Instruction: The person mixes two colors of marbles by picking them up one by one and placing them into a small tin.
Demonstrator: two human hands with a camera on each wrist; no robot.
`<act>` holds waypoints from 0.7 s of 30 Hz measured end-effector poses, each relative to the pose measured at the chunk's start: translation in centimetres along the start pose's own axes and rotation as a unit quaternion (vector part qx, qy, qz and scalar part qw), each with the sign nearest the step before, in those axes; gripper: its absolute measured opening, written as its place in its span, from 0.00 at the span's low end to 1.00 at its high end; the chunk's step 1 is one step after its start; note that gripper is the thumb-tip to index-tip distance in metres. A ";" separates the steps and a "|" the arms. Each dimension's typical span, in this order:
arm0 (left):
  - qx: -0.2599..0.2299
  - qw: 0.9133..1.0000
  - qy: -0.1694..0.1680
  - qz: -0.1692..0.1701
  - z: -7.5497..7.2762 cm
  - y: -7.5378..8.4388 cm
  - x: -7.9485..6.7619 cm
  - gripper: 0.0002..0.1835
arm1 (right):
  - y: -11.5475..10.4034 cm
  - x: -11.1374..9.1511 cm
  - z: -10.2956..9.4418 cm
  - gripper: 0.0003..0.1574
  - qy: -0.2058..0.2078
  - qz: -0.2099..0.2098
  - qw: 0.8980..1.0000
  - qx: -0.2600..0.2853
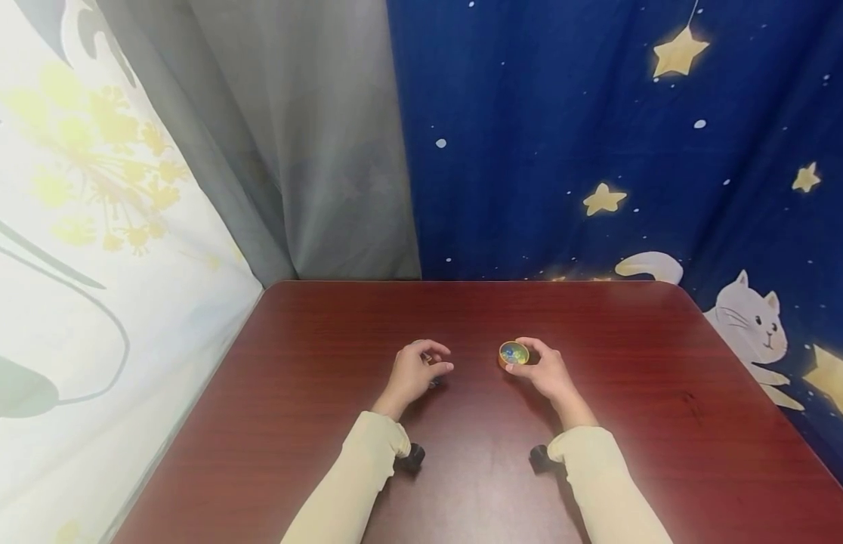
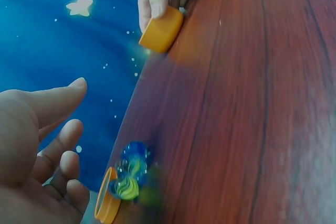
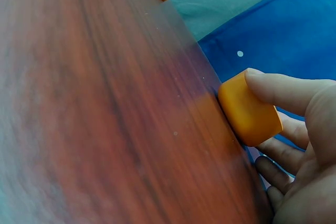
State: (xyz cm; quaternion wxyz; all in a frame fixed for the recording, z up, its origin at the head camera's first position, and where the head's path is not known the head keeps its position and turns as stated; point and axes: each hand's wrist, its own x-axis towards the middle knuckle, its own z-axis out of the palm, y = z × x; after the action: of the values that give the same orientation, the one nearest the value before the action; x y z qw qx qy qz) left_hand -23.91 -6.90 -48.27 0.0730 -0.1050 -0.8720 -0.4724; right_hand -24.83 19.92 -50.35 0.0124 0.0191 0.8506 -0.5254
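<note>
Orange cup (image 3: pixel 248 109), marbles (image 1: pixel 514 353) inside

The glossy, reddish-brown, wood-grained surface (image 1: pixel 472 313) has rounded corners along its far edge. On it, swirled glass marbles (image 2: pixel 128 186), blue and yellow-green, sit clustered just beside a low, round, orange-rimmed lid (image 2: pixel 109 211); the polish dimly mirrors their colours.

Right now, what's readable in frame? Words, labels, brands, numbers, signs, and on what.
None: no text can be read in any view.
Orange cup in right hand: no lettering on the visible wall.
Orange cap and glass marbles near left hand: none readable.
Black wrist cameras: too small and dark to tell.
Blue curtain: stars and a cat, pictures only.
</note>
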 end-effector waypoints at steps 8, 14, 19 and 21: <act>0.018 0.999 -0.024 0.023 -1.1 -0.8 -0.3 0.14 | -0.1 0.0 -0.1 0.39 -0.001 0.001 1.000 -0.002; 0.041 0.998 -0.053 0.020 -2.0 -1.6 -0.4 0.15 | 0.0 0.1 0.0 0.39 0.001 -0.003 1.000 -0.002; 0.057 0.996 -0.075 0.006 -2.6 -2.3 -0.7 0.15 | 0.0 0.0 0.0 0.39 -0.002 0.001 1.000 -0.005; 0.063 0.995 -0.083 -0.001 -2.8 -2.4 -0.8 0.14 | 0.0 0.0 -0.1 0.39 -0.001 0.005 1.000 -0.005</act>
State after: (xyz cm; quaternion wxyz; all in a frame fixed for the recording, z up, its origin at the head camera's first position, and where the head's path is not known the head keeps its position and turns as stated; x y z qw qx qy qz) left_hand -23.72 -10.63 -48.90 0.0066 -0.1386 -0.9032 -0.4062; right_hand -24.84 19.99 -50.31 0.0163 0.0227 0.8532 -0.5209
